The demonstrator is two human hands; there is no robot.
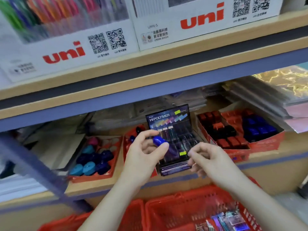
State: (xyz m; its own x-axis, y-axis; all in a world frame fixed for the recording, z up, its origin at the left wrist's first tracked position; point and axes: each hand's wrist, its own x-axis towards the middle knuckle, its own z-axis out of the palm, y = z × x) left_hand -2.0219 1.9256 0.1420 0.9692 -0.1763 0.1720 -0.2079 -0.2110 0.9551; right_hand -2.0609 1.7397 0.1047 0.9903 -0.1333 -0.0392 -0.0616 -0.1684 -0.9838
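Red basket [166, 214] sits lowest, under both forearms. Left hand [143, 152]: thumb and fingertips pinch a blue oval item [159, 141], held up before the Hi-Polymer display [168, 119] on the shelf. Right hand [206, 159]: fingers curled, thumb meeting forefinger; anything held, cannot tell. Red tray [93, 178] of similar ovals sits left.

A light wooden upper shelf [166, 53] with blue-grey edging spans the view. The matching lower shelf [93, 185] lies shaded beneath; a blue-grey upright [33, 164] crosses its left end.
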